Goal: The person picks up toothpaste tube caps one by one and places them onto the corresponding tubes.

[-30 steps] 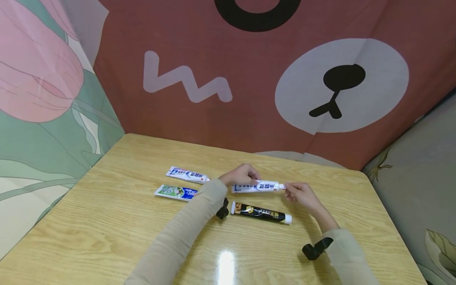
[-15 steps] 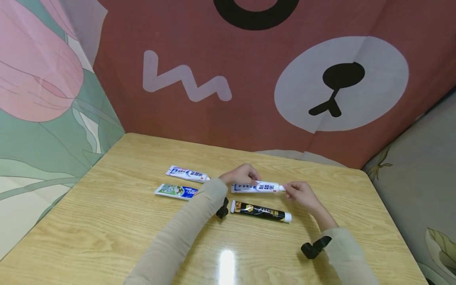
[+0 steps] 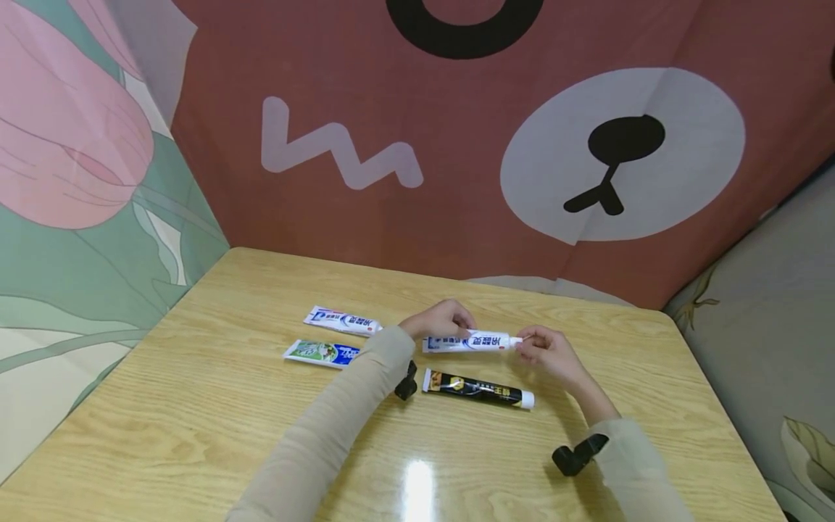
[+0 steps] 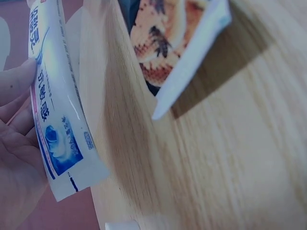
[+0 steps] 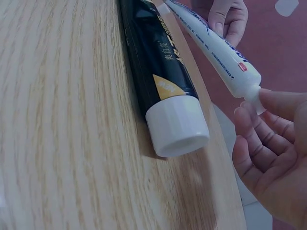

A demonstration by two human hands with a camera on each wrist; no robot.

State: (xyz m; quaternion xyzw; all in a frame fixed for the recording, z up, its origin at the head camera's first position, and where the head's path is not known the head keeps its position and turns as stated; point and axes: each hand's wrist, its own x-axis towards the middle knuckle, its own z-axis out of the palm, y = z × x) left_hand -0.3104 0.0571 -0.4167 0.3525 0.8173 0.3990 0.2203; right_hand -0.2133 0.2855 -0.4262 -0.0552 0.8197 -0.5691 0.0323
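A white and blue toothpaste tube (image 3: pixel 488 341) is held level over the table, between both hands. My left hand (image 3: pixel 442 320) grips its body from above; in the left wrist view the thumb lies along the printed side near the flat crimped end. At the other end my right hand (image 3: pixel 553 357) pinches the small white cap (image 5: pixel 254 99) between thumb and fingertips, the remaining fingers curled loosely below. Just in front of this tube lies a black toothpaste tube (image 3: pixel 476 388) with a wide white cap.
On the left of the wooden table (image 3: pixel 215 406) lie another white and blue toothpaste tube (image 3: pixel 342 320) and a green and blue one (image 3: pixel 320 352), the latter partly hidden by the left sleeve. A printed cloth wall (image 3: pixel 391 225) stands along the back edge.
The right hand's fingers have shifted slightly around the cap. The left hand and the tube stay almost in place, and the other tubes have not moved.
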